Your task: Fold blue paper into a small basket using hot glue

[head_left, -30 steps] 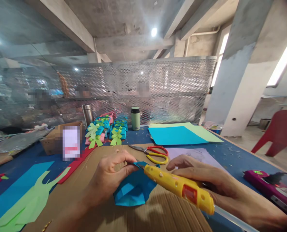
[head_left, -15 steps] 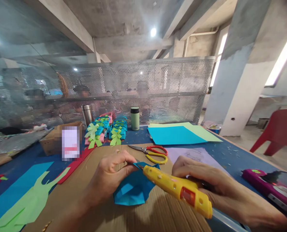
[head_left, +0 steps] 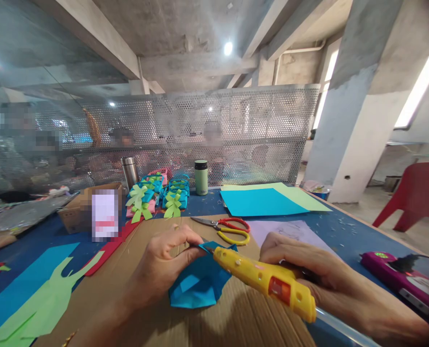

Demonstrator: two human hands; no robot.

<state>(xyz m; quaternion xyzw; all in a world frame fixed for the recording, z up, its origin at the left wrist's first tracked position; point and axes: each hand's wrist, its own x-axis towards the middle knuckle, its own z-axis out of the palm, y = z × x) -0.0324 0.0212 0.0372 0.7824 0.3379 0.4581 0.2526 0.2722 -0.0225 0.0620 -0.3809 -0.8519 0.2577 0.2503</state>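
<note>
Between the thumb and fingers of my left hand (head_left: 169,255) is the top edge of a folded blue paper piece (head_left: 196,284), shaped like a small open bag or box. My right hand (head_left: 308,274) is wrapped round a yellow glue gun (head_left: 265,279) with a clear glue stick (head_left: 340,327) in its back end. The gun's nozzle points left and meets the blue paper's upper edge near my left fingertips; whether it touches I cannot tell. Just beyond the paper lie scissors (head_left: 232,231) with red and yellow handles.
Brown cardboard (head_left: 127,270) covers the table under my hands. Green bows and small blue and pink bags (head_left: 174,200) stand behind, near a green bottle (head_left: 201,178) and a steel flask (head_left: 130,173). Blue sheets (head_left: 265,201) lie at the back right. A purple device (head_left: 398,279) sits at right.
The view has shifted very slightly. Both hands, the glue gun and the blue paper stay nearly where they were.
</note>
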